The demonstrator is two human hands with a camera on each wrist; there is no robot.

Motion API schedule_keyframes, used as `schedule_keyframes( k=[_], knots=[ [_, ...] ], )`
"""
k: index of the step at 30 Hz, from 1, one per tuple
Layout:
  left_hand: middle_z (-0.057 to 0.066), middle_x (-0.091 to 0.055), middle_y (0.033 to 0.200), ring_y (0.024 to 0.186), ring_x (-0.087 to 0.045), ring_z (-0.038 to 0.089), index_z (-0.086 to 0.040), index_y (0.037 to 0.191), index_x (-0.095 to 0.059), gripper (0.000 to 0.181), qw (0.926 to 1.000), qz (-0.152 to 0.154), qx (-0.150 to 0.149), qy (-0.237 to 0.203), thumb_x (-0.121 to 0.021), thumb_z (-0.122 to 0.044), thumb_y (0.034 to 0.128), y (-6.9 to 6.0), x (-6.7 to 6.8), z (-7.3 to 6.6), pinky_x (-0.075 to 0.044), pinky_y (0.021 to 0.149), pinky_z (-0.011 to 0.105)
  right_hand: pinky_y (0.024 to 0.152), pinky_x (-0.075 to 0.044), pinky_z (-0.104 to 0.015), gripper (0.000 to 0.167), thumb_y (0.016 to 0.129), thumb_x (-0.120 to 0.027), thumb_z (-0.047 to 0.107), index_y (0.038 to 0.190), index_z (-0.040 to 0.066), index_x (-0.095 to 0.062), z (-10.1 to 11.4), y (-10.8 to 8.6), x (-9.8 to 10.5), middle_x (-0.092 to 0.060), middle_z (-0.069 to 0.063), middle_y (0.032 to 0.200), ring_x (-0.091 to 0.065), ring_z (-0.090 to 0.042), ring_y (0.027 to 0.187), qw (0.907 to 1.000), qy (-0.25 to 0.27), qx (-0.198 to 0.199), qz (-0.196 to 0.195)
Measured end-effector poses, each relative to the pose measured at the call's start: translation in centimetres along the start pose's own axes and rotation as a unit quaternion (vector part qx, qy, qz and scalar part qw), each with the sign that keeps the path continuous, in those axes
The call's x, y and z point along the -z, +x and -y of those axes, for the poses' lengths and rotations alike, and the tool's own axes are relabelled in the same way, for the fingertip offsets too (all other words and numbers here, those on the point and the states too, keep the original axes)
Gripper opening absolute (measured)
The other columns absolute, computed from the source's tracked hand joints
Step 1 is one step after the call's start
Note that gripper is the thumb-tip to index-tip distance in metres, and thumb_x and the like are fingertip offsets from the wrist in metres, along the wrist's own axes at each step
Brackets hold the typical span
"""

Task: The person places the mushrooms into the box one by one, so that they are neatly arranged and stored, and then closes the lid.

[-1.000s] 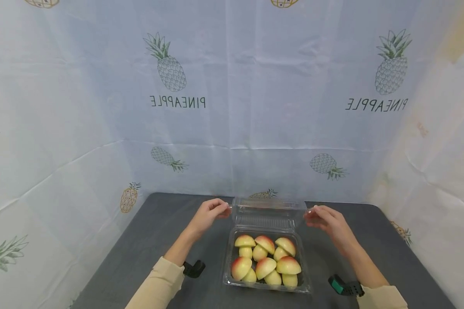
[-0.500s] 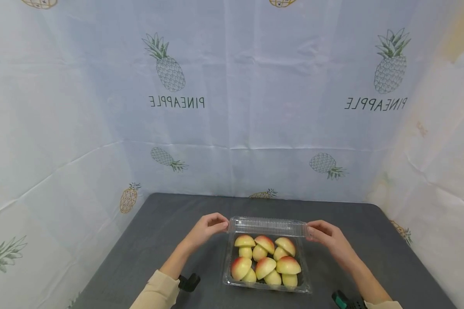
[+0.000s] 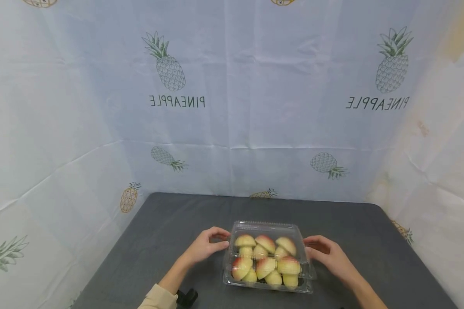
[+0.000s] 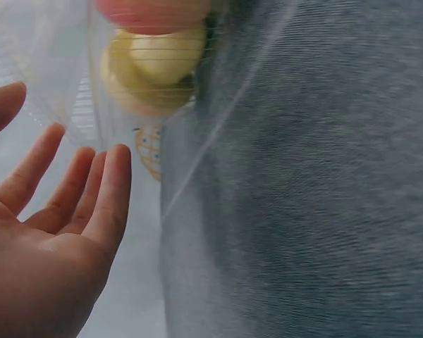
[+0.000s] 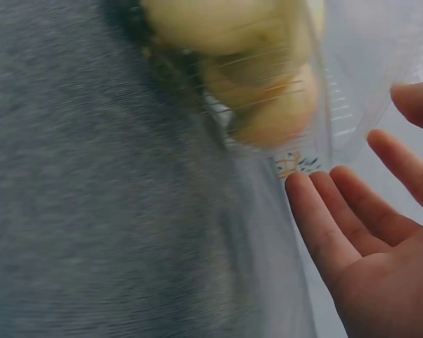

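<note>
A clear plastic clamshell box (image 3: pixel 232 281) sits on the dark table, holding several yellow, red-blushed mushroom-shaped pieces (image 3: pixel 265 267) in two rows. Its hinged lid (image 3: pixel 268 228) lies over them, and the lid's front edge appears slightly above the base rim. My left hand (image 3: pixel 206 245) is at the lid's left side, thumb and fingers apart; in the left wrist view its fingers (image 4: pixel 113 197) are extended near the plastic. On the right side, my right hand (image 3: pixel 326 253) is held likewise, with fingers (image 5: pixel 321 225) spread beside the box. Whether fingertips touch the lid, I cannot tell.
The dark grey table (image 3: pixel 170 223) extends around the box on all sides. Behind it and at both sides hangs a pale curtain (image 3: pixel 232 120) with printed pineapples. A black band (image 3: pixel 187 297) is on the left wrist.
The lid has swung from upright at the back down over the pieces. Both hands have come down and toward me along its sides, and their pinch on it has loosened.
</note>
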State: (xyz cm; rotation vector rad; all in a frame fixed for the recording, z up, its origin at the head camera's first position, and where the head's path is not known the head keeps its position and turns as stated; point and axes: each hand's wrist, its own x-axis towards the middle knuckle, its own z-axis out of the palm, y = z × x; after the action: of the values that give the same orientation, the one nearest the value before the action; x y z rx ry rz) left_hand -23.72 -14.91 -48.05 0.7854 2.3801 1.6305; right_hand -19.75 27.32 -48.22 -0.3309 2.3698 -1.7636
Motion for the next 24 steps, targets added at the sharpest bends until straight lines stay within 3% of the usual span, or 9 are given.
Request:
schedule_keyframes(
  k=[11,24],
  knots=[
    [0.017,-0.063,0.125,0.107,-0.064,0.033,0.000,0.128,-0.063,0.034,0.9993,0.015,0.033,0.002,-0.070,-0.015,0.0973,-0.7,-1.1,0.5,-0.054,0.086,0.030,0.086,-0.059,-0.037,0.047,0.103,-0.062,0.016,0.139,-0.011,-0.049,-1.3,-0.7,-0.6,-0.056,-0.026,0.133,-0.065,-0.007,0.106,0.9993,0.026,0.012,0.024],
    [0.012,-0.065,0.109,0.094,-0.067,0.016,0.003,0.133,-0.058,0.038,0.9961,0.016,0.060,-0.062,-0.067,-0.012,0.0989,-1.2,-1.6,0.3,-0.059,0.082,0.038,0.087,-0.059,-0.035,0.053,0.103,-0.061,0.014,0.144,-0.013,-0.040,-2.0,-0.7,-0.5,-0.062,-0.020,0.126,-0.068,-0.015,0.105,0.9964,0.066,0.005,0.053]
  ],
)
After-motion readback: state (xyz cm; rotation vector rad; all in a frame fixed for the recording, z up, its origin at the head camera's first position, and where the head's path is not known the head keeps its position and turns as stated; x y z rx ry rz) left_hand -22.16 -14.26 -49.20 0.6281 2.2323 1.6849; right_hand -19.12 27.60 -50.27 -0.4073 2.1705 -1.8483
